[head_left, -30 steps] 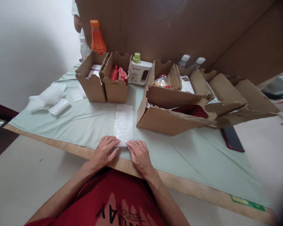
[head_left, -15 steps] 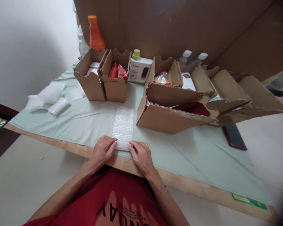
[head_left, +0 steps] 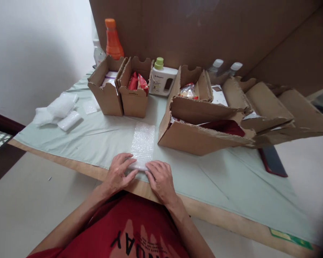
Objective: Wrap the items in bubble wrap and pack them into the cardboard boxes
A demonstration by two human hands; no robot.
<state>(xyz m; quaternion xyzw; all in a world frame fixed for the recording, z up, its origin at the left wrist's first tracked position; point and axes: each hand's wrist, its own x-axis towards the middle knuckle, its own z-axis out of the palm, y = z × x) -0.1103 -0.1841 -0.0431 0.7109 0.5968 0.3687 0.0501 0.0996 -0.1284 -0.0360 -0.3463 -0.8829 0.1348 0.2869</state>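
A strip of clear bubble wrap (head_left: 143,141) lies flat on the cloth, its near end folded or rolled over at the table's front edge. At the left corner of that end is my left hand (head_left: 120,172), fingers over the fold and thumb on the near side. My right hand (head_left: 160,179) grips the right corner, its fingertips on top and its thumb in front. Both hands hold the near end between them. Whether anything is inside the fold cannot be seen.
Cardboard bins (head_left: 134,104) holding packets stand behind on the left, with a larger cardboard box (head_left: 201,139) and more bins to the right. A white bottle (head_left: 161,80) with a green cap sits between them. Bubble-wrap pieces (head_left: 60,107) lie left; a dark flat object (head_left: 273,161) lies right.
My left hand's fingers have moved over the folded end and its thumb has spread lower. My right thumb has shifted toward the near edge. The view has shifted slightly.
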